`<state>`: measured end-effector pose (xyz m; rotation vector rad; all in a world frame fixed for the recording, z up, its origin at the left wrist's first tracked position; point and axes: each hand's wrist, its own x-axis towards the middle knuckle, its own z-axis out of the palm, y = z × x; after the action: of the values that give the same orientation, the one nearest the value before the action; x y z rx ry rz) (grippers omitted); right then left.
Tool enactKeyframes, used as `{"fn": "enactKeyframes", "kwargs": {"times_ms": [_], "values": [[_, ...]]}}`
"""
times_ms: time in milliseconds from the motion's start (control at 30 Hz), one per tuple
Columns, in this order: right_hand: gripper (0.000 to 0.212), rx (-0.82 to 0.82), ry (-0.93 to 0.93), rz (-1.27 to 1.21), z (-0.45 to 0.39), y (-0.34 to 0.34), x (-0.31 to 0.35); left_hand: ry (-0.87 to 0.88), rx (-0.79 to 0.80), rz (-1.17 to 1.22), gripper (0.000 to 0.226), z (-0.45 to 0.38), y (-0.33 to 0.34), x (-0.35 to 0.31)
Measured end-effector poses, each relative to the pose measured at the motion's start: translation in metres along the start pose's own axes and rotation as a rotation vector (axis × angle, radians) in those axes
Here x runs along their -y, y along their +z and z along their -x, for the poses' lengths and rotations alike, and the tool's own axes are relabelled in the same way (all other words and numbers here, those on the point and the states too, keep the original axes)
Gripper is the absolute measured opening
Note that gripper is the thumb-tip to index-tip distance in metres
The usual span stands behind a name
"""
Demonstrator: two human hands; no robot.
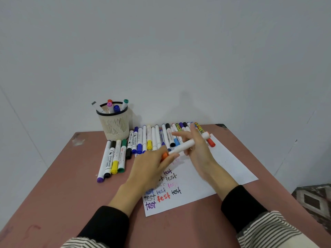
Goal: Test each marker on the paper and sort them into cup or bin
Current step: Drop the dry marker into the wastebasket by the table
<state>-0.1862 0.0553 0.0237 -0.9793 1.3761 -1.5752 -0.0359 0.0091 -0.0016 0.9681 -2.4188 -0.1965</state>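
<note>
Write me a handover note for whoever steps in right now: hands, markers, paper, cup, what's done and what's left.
Left hand pinches the orange cap end of the orange marker; right hand holds its white barrel above the paper. Whether the cap is coming off or going on is unclear.
Done: several "test" words are already written on the paper; five markers stand in the cup.
Left: the long row of markers along the paper's far edge and four more lying below the cup.
No bin is in view.

Both hands (154,165) (198,151) hold orange-capped marker (184,146) over paper (223,169), seemingly uncapping.
</note>
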Motion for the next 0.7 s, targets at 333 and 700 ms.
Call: {"fn": "enactKeyframes", "kwargs": {"times_ms": [333,700], "values": [[0.046,-0.025,-0.013,0.225,-0.005,-0.005,-0.013,-0.538,-0.110,0.897,0.029,-0.015,0.010,0.022],[0.031,-0.013,-0.132,0.476,-0.003,-0.002,-0.029,-0.550,-0.102,0.903,0.032,-0.015,0.011,0.024]]}}
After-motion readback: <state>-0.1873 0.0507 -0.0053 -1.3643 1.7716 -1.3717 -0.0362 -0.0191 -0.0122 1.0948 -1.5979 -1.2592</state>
